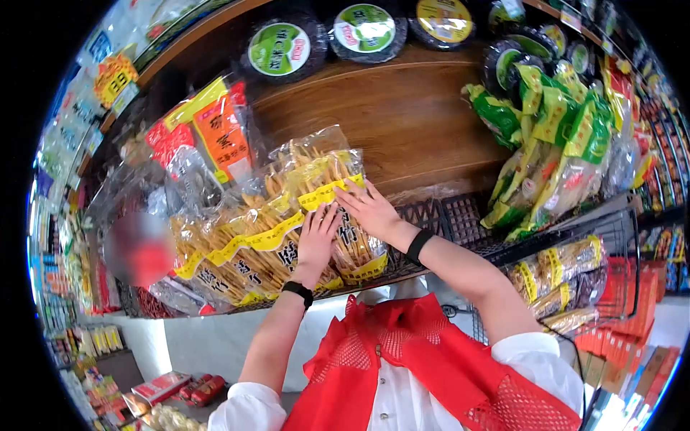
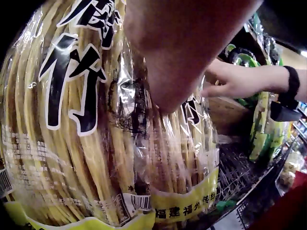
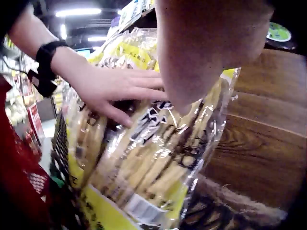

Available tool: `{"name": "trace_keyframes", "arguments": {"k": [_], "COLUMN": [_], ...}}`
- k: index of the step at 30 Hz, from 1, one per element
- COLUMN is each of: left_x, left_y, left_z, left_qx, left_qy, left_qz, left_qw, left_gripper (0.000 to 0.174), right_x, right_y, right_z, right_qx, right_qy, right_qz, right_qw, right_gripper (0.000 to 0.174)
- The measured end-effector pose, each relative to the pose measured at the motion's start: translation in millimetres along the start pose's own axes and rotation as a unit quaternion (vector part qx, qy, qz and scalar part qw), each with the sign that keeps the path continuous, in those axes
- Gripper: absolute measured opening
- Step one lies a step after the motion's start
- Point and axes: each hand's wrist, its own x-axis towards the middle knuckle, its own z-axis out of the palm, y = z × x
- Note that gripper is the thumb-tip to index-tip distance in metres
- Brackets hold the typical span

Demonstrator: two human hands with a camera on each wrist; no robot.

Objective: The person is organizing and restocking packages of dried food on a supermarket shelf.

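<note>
Several clear bags of dried tofu sticks (image 1: 237,269) stand in a row along the front of the shelf, with yellow bands and black lettering. My left hand (image 1: 318,241) lies on the front of the bags near the row's right end, fingers extended. Just right of it, my right hand (image 1: 368,210) rests with spread fingers on the upper part of the end bag (image 1: 359,251). In the right wrist view, the left hand (image 3: 112,88) is flat across the bags. The right hand (image 3: 206,52) looms blurred at the top there, its fingertips partly hidden.
Round dark packs (image 1: 287,49) with green labels stand along the back. Green-and-yellow bags (image 1: 553,144) lean at the right. A black wire basket (image 1: 618,266) with more packs hangs at the right front. Red and orange packets (image 1: 219,140) stand behind the row's left part.
</note>
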Motion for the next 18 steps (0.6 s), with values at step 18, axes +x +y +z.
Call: {"name": "trace_keyframes", "arguments": {"k": [18], "left_x": [9.9], "left_y": [34.8], "left_z": [-51.1], "left_qx": [-0.107], "left_qy": [-0.031], "left_qz": [0.054], "left_qw": [0.992], "left_gripper": [0.052], "right_x": [-280.7], "right_y": [-4.2], "right_z": [-72.8], "right_qx": [0.239], "right_qy": [0.068], "right_qz": [0.512], "right_qw": [0.822], "right_gripper": [0.058]}}
